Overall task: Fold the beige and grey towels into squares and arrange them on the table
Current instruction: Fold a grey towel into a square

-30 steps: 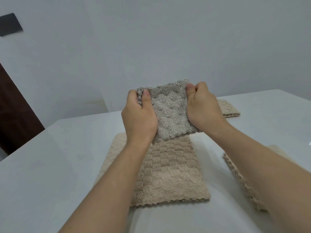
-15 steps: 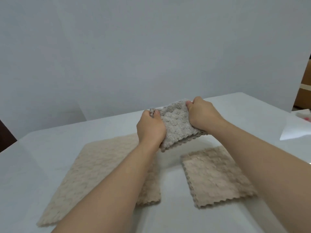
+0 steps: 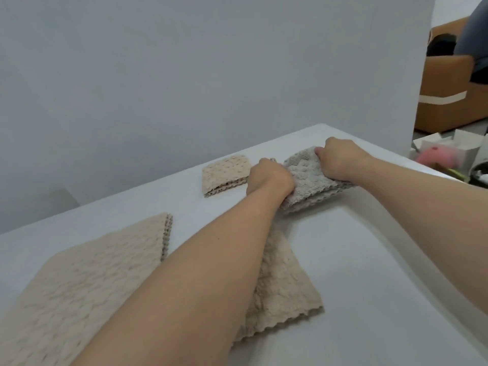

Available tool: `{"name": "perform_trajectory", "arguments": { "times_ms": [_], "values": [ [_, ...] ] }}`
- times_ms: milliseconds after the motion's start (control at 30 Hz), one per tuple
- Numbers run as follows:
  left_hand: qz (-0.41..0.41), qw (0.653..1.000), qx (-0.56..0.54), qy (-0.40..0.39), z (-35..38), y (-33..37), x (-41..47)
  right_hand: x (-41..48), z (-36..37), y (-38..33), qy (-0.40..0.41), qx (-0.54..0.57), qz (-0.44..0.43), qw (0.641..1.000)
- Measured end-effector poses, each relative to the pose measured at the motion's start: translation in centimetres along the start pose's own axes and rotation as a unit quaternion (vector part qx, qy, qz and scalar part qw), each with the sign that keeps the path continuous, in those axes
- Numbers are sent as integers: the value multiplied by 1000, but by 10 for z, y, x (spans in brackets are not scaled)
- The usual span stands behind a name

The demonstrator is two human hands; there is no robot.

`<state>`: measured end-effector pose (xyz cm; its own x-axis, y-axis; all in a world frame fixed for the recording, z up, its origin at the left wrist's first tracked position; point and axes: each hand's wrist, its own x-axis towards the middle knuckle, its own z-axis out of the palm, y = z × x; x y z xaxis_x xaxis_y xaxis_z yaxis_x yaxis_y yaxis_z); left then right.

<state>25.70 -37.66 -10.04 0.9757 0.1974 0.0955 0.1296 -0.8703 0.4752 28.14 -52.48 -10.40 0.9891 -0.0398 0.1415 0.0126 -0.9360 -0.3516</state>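
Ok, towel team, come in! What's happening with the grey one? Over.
Both hands busy: left hand and right hand grip the grey towel, folded, low over the table. Small folded beige towel close beside it. Nothing blocking.

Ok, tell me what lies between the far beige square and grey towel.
The left hand, which grips the grey towel by its left edge, fills the gap to the beige square, as the head view shows.

grey towel (image 3: 307, 180) | from mid-air, now lowered onto table (image 3: 369, 260), far right | left hand (image 3: 269, 179), right hand (image 3: 340, 159) moved down with it
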Motion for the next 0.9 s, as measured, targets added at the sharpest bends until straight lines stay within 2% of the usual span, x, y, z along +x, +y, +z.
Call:
{"name": "perform_trajectory", "arguments": {
  "times_ms": [100, 233, 333, 467, 600, 667, 800, 900],
  "values": [
    [3, 999, 54, 0, 19, 14, 6, 7, 8, 19, 4, 3, 4, 1000],
    [-35, 997, 58, 29, 36, 21, 4, 8, 25, 34, 20, 20, 45, 999],
    [-46, 994, 95, 40, 42, 21, -2, 8, 30, 34, 31, 7, 44, 999],
    [-83, 988, 128, 7, 39, 24, -1, 4, 28, 26, 39, -35, 55, 997],
    [-95, 987, 123, 27, 38, 21, 0, -4, 27, 17, 75, -131, 25, 988],
    [-67, 986, 149, 38, 38, 16, -2, -7, 26, 16, 90, -150, 22, 984],
    [9, 985, 163, 62, 41, 9, -1, -8, 29, 24, 92, -81, 23, 992],
    [180, 950, 237, 95, 35, 2, 5, -5, 33, 30, 114, -47, -4, 992]
  ]
}}
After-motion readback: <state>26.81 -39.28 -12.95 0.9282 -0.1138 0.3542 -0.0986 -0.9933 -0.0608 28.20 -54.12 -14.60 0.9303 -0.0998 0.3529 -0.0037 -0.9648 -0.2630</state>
